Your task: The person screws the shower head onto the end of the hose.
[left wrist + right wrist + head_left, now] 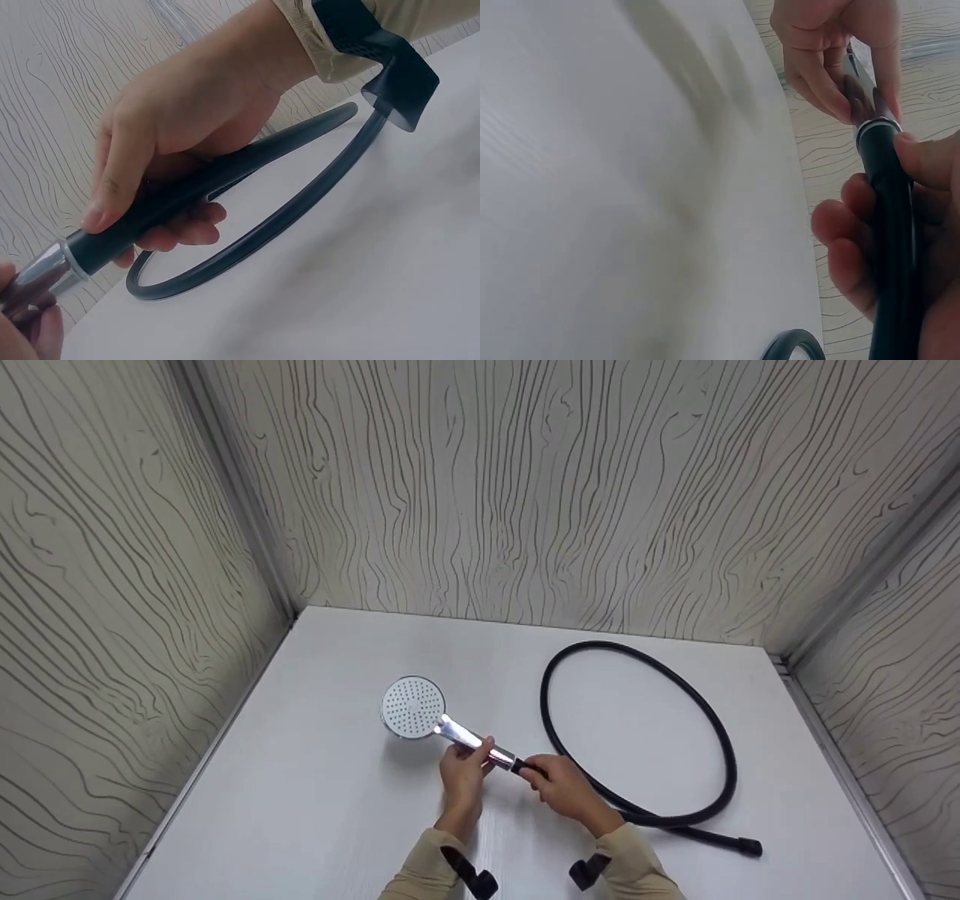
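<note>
A chrome shower head (412, 707), its round white face dotted with nozzles, tilts up toward the head camera. My left hand (463, 771) grips the lower part of its shiny handle (459, 733), thumb on top. At the handle's bottom end, my right hand (561, 784) holds the black end of a shower hose (637, 648), fingers curled around it. Both wrist views show the hose's black end (112, 241) meeting the chrome handle (860, 86) in line. Part of the handle is hidden behind the left fingers (826, 86).
The hose lies in a wide loop on the right of the white table (337, 810), its free black end fitting (750, 847) toward the front right. Wood-grain patterned panels (480, 495) stand behind and on both sides. Black straps (469, 871) circle the wrists.
</note>
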A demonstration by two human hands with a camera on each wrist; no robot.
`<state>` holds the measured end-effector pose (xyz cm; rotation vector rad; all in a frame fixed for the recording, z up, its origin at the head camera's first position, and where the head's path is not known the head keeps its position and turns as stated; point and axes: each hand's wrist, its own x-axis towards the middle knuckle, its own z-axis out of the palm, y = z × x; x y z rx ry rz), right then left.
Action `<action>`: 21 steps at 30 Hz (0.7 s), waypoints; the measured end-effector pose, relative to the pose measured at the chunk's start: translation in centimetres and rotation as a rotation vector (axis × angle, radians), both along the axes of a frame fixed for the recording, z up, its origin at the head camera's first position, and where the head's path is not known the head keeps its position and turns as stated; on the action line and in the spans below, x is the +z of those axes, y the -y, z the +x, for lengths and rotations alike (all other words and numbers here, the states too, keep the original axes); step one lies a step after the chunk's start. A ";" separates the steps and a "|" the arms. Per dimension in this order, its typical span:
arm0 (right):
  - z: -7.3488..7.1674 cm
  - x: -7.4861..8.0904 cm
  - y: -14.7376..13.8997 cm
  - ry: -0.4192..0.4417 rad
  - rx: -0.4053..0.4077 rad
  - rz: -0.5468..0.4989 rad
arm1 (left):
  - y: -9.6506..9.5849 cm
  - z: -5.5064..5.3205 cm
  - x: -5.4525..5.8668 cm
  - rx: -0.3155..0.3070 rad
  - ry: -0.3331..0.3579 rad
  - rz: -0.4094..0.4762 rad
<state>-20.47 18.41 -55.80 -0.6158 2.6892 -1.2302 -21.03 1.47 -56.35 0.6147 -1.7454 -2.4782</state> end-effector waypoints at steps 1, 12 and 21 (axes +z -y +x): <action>0.0 0.0 0.0 -0.002 -0.008 -0.006 | 0.0 0.0 -0.1 0.010 -0.004 0.001; 0.9 -1.0 1.4 -0.331 -0.170 0.043 | -0.5 0.0 -0.4 0.067 -0.017 -0.012; 1.0 -1.1 1.5 -0.416 -0.184 0.027 | -0.3 0.1 -0.2 0.040 -0.017 0.004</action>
